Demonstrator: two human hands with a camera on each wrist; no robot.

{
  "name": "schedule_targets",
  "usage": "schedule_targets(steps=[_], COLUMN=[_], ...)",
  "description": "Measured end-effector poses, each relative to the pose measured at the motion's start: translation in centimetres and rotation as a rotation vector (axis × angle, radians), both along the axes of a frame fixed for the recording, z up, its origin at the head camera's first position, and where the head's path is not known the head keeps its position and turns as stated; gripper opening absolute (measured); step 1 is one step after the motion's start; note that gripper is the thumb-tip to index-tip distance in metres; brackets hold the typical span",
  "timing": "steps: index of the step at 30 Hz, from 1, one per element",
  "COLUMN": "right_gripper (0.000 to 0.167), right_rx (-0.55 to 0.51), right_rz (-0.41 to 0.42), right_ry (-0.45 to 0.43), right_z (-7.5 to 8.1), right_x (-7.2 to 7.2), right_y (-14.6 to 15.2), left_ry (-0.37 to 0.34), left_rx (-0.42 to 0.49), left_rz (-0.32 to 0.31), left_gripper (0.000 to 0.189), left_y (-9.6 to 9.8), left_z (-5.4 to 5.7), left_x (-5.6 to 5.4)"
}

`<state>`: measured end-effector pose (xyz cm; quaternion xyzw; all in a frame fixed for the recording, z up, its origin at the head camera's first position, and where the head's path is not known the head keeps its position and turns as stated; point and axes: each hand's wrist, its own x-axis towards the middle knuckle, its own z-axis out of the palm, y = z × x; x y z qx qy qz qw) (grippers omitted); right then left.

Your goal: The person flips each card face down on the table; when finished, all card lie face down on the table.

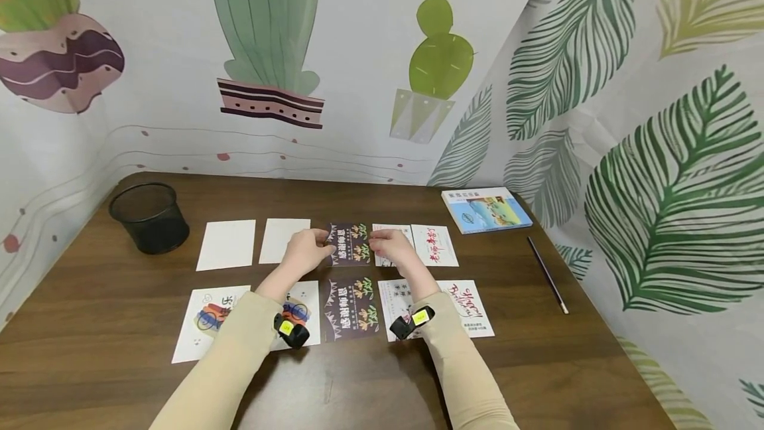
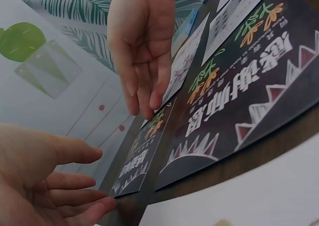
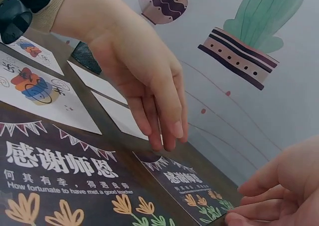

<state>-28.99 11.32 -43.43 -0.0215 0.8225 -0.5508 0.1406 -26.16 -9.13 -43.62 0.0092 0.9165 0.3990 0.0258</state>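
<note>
A dark card with white Chinese lettering and orange flowers (image 1: 349, 254) lies in the back row between both hands. My left hand (image 1: 303, 252) is at its left edge, fingers fairly straight; in the left wrist view the left fingertips (image 2: 94, 155) are right beside the card. My right hand (image 1: 392, 248) is at the opposite edge, and in the right wrist view the right hand (image 3: 286, 183) has its fingertips at the card's corner, fingers loosely extended. A larger-looking matching dark card (image 1: 343, 320) lies directly in front. Under the right hand a white printed card (image 1: 389, 227) is partly hidden.
Two blank white cards (image 1: 227, 244) lie at left in the back row, a red-script card (image 1: 434, 247) at right. Colourful cards (image 1: 205, 320) and another red-script card (image 1: 471, 310) are in front. A black mesh holder (image 1: 152, 224), a book (image 1: 486, 211) and a pencil (image 1: 546, 274) stand around them.
</note>
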Motion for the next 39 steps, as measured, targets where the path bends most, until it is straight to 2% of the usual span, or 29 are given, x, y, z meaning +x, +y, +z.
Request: schedule_targets(steps=[8,14,19,30,34,39], right_gripper=[0.039,0.049,0.062,0.068,0.069,0.061], right_rx=[-0.004,-0.097,-0.215,-0.240,-0.247,-0.253], right_rz=[0.043,-0.010,-0.053,-0.013,-0.026,-0.038], right_ry=[0.007,0.008,-0.024,-0.108,-0.100,-0.030], right_z=[-0.1,-0.2,-0.6,-1.4,-1.5,-0.7], right_x=[0.2,0.0,-0.1,-0.4,-0.4,0.0], right_y=[-0.1,-0.4,-0.8,-2.2,-2.4,-2.7], left_ry=[0.002,-0.011,-0.010,-0.006,0.024,0.131], left_rx=[-0.020,-0.018,-0.024,-0.035,-0.006,0.031], left_rz=[-0.026,-0.035,-0.045,-0.042,-0.034,-0.019], left_gripper=[0.047,0.049,0.049,0.047,0.046,0.038], left_y=[0.4,0.3,0.3,0.3,0.4,1.2], left_z=[-0.2,-0.2,-0.1,0.0,0.5,2.1], left_x=[0.1,0.1,0.2,0.2,0.1,0.2])
